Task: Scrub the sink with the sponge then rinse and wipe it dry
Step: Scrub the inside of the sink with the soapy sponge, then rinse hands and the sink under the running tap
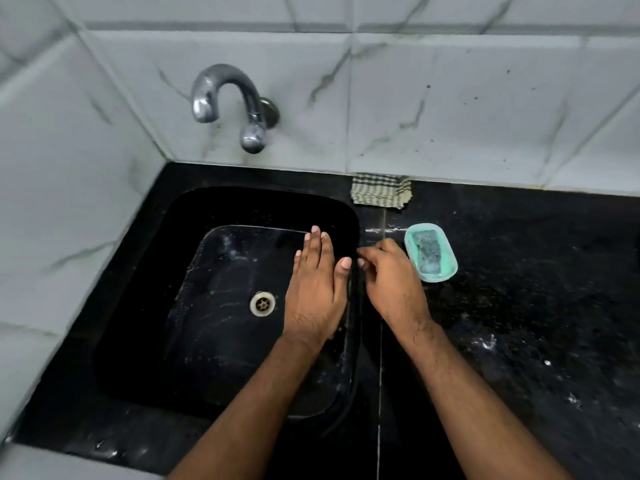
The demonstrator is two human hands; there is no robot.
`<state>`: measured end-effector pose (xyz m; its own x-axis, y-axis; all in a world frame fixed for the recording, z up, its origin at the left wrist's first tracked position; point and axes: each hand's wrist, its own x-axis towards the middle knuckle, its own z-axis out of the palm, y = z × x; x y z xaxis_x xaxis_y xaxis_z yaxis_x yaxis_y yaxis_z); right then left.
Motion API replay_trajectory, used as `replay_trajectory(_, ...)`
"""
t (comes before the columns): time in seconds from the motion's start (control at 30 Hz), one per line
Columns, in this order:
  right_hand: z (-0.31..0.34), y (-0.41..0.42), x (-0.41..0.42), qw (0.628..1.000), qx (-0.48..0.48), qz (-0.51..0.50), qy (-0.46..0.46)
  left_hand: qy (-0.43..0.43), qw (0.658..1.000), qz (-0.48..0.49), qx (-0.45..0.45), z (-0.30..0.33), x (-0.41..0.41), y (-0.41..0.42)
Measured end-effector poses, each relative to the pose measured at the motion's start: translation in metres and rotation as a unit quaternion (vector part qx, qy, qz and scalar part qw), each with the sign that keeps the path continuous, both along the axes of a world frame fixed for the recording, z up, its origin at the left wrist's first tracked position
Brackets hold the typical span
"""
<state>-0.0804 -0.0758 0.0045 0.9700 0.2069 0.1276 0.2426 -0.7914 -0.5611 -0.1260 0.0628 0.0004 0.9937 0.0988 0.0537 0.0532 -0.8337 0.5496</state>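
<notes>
Your two bare hands over a black sink set in a black counter.

At the left, the sink fills the counter's back-left corner, a drain in its floor and a chrome tap on the tiled wall above. Your left hand lies flat over the basin's right side, fingers straight, holding nothing. Your right hand sits at the sink's right rim, fingers loosely curled, nothing visibly held. Just right of it, a green tray holds the sponge. A checked cloth lies folded at the counter's back edge.
</notes>
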Motion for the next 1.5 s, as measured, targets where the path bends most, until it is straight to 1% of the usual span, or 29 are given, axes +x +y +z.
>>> replay_trajectory(0.23,0.001,0.068,-0.028,0.999,-0.014,0.037,-0.013,0.015,0.999,0.046,0.022,0.006,-0.045,0.063)
replay_trajectory(0.4,0.004,0.107,-0.035,0.997,-0.044,0.052,-0.04,0.016,0.998,0.046,0.032,0.011,-0.048,0.106)
replay_trajectory(0.63,0.027,0.158,-0.016,0.996,-0.061,0.029,-0.063,-0.027,0.999,0.019,0.038,0.034,-0.017,0.165)
replay_trajectory(0.83,0.062,0.197,0.025,0.995,-0.065,0.011,-0.077,-0.055,0.998,-0.001,0.036,0.055,0.03,0.194)
replay_trajectory(0.9,0.068,0.21,0.043,0.997,-0.04,-0.005,-0.066,-0.066,0.997,0.001,0.034,0.057,0.048,0.202)
replay_trajectory(1.03,0.068,0.232,0.079,0.994,0.078,-0.071,-0.043,-0.061,0.997,-0.001,0.037,0.052,0.072,0.21)
replay_trajectory(1.1,0.062,0.244,0.099,0.982,0.152,-0.11,-0.006,-0.05,0.998,-0.005,0.041,0.046,0.082,0.212)
replay_trajectory(1.13,0.059,0.252,0.11,0.972,0.193,-0.13,0.028,-0.044,0.998,-0.007,0.042,0.042,0.088,0.213)
replay_trajectory(1.17,0.056,0.258,0.119,0.953,0.252,-0.151,0.075,-0.038,0.998,-0.01,0.042,0.039,0.092,0.214)
replay_trajectory(1.2,0.054,0.263,0.128,0.92,0.329,-0.169,0.128,-0.033,0.998,-0.013,0.043,0.036,0.095,0.215)
replay_trajectory(1.23,0.054,0.268,0.138,0.871,0.417,-0.179,0.188,-0.029,0.999,-0.014,0.042,0.033,0.099,0.217)
replay_trajectory(1.27,0.057,0.27,0.146,0.807,0.509,-0.177,0.243,-0.025,0.999,-0.014,0.041,0.03,0.102,0.218)
replay_trajectory(1.3,0.058,0.273,0.156,0.728,0.598,-0.172,0.288,-0.021,0.999,-0.012,0.04,0.027,0.107,0.221)
replay_trajectory(1.37,0.067,0.273,0.164,0.551,0.746,-0.175,0.33,-0.015,0.999,-0.008,0.048,0.021,0.112,0.224)
replay_trajectory(1.4,0.068,0.273,0.17,0.486,0.788,-0.179,0.334,-0.013,0.999,-0.003,0.049,0.018,0.115,0.226)
replay_trajectory(1.43,0.067,0.273,0.173,0.452,0.809,-0.172,0.335,-0.011,0.999,0.0,0.049,0.015,0.117,0.227)
replay_trajectory(1.47,0.065,0.273,0.173,0.463,0.802,-0.162,0.341,-0.007,0.999,0.004,0.046,0.013,0.119,0.228)
replay_trajectory(1.5,0.06,0.274,0.175,0.508,0.774,-0.16,0.343,-0.005,0.999,0.006,0.044,0.011,0.12,0.228)
